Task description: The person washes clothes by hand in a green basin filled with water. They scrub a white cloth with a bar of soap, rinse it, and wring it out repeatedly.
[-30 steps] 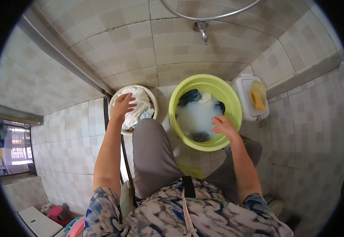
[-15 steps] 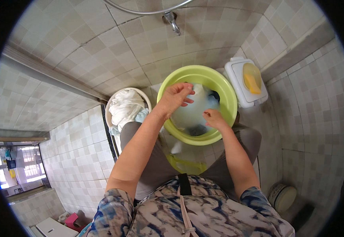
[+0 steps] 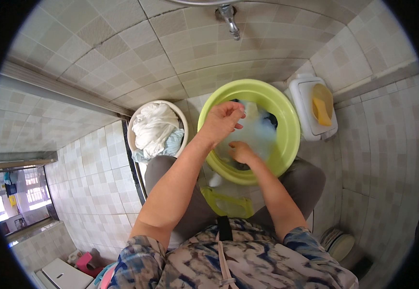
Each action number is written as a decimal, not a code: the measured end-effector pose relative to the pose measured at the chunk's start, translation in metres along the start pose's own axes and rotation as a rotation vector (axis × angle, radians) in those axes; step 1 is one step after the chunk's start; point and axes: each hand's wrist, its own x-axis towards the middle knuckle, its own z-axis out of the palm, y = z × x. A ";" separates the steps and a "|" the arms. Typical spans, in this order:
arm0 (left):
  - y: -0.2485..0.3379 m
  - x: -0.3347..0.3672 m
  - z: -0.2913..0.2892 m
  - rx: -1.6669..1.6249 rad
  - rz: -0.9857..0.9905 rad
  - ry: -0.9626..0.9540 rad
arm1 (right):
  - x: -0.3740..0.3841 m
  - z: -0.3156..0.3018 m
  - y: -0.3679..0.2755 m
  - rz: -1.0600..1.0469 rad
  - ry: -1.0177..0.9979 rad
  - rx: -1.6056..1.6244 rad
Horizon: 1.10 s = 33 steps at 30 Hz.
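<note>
A lime-green basin (image 3: 289, 144) stands on the floor between my knees. In it is cloudy, pale bluish-white water (image 3: 260, 139), blurred in the middle, with dark cloth (image 3: 270, 119) showing at the right and light cloth (image 3: 251, 110) near the back. My left hand (image 3: 221, 123) is raised over the basin's left part, fingers curled in toward the thumb; whatever lies at the fingertips is too small to make out. Lower and nearer to me, my right hand (image 3: 241, 152) is above the basin's front part with bent fingers pointing left. What they hold, if anything, is hidden.
A whitish tub (image 3: 185, 135) heaped with white and pale blue cloth (image 3: 152, 130) is on the left. Right of the basin stands a white lidded box (image 3: 306, 113) with a yellow scoop-like item (image 3: 321, 111). A tap (image 3: 229, 21) juts from the tiled wall. A round container (image 3: 339, 244) sits at the lower right.
My right hand has moved left and slightly toward me across the basin. My left hand keeps its curled pose above the basin. The whole view has shifted a little.
</note>
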 end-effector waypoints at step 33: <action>-0.015 0.015 -0.015 0.140 0.183 0.093 | -0.044 -0.124 -0.022 0.182 0.036 0.712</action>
